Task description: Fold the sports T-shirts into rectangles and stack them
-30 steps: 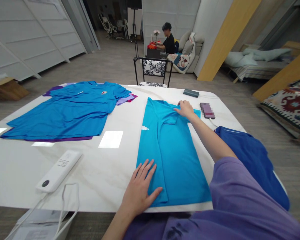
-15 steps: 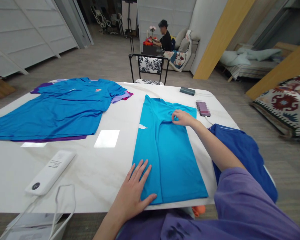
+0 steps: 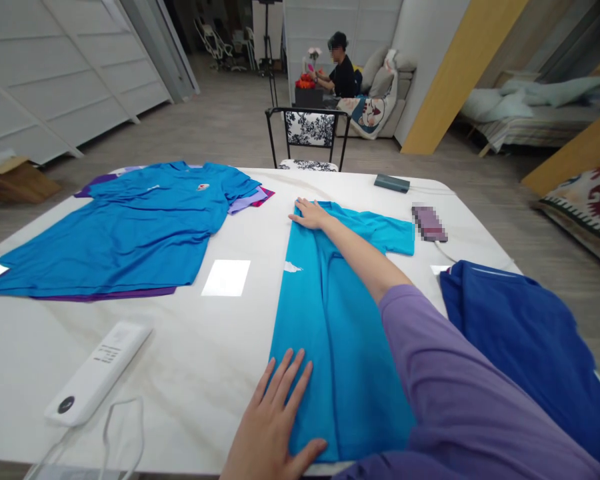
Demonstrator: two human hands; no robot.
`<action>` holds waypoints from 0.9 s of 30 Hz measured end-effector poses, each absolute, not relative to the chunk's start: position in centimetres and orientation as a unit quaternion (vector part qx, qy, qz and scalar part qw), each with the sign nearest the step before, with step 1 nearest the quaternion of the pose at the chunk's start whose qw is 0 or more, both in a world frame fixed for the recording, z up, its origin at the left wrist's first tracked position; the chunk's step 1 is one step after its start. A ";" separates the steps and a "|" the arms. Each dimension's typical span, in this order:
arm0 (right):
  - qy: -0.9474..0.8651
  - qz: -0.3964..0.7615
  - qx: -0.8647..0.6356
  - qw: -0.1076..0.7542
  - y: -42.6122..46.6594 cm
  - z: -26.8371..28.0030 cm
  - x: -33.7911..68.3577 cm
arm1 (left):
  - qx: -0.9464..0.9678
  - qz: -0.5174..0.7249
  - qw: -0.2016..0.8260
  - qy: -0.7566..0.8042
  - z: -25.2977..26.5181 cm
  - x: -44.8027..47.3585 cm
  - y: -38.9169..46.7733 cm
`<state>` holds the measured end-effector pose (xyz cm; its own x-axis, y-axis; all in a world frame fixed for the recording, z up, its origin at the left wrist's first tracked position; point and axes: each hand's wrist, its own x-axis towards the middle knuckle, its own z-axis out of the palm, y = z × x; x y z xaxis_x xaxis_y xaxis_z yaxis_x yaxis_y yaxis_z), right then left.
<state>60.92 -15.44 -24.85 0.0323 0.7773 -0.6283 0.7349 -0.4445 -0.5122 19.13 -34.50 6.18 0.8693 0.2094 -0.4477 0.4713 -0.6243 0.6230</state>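
A turquoise T-shirt (image 3: 305, 300) lies on the white table in front of me, its left side folded in lengthwise and a white print showing at that edge. My left hand (image 3: 280, 407) rests flat with spread fingers on the shirt's lower left part, near the hem. At the shirt's far left corner, by the collar, my right hand (image 3: 310, 215) lies palm down with its fingers stretched out. My right forearm and purple sleeve cross over the shirt and hide part of its right side. One short sleeve points right.
Blue T-shirts (image 3: 145, 227) lie stacked at left over purple ones. A white device (image 3: 100, 373) with a cable is at near left. Dark blue cloth (image 3: 515, 340), a phone (image 3: 429, 223) and a dark case (image 3: 392, 183) lie at right. A chair (image 3: 309, 130) stands beyond; a person (image 3: 344, 75) sits further back.
My right hand has let go of the sleeve and moved left and away to the collar corner. The sleeve now lies stretched out to the right. My left hand stays flat on the shirt.
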 end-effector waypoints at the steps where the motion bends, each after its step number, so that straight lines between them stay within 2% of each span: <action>1: -0.527 0.453 -0.718 0.019 -15.0 -25.8 60.6 | 0.888 -0.166 0.384 0.192 6.0 19.1 -34.6; 6: -0.541 0.440 -0.715 0.053 -14.8 -27.9 60.0 | 0.894 -0.161 0.365 0.201 5.4 19.2 -35.0; 9: -0.535 0.423 -0.726 0.083 -15.3 -26.6 61.7 | 0.895 -0.160 0.366 0.200 5.5 19.2 -34.8; 12: -0.505 0.354 -0.783 0.083 -18.1 -23.5 66.5 | 0.892 -0.169 0.370 0.196 6.0 18.9 -34.1; 14: -0.472 0.305 -0.827 0.027 -21.7 -20.9 71.0 | 0.890 -0.172 0.373 0.200 6.6 18.8 -33.6; 16: -0.429 0.274 -0.858 -0.067 -26.2 -18.1 75.4 | 0.885 -0.162 0.384 0.209 7.4 19.4 -33.6; 19: -0.366 0.258 -0.871 -0.201 -32.7 -14.9 80.0 | 0.870 -0.131 0.433 0.194 8.8 22.6 -35.7; 21: -0.347 0.260 -0.865 -0.253 -35.8 -13.7 81.4 | 0.861 -0.116 0.476 0.141 9.8 26.1 -38.2; 24: -0.349 0.267 -0.857 -0.269 -38.2 -13.2 81.6 | 0.859 -0.105 0.498 0.053 10.6 31.6 -42.5; 27: -0.365 0.275 -0.858 -0.233 -38.8 -13.3 81.4 | 0.873 -0.092 0.478 0.029 10.8 35.1 -45.5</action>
<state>81.43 -38.77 -13.30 0.5820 0.4986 -0.6424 0.7552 -0.6243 0.1997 35.07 -45.51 10.76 0.9812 -0.0379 -0.1891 0.1390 -0.5405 0.8298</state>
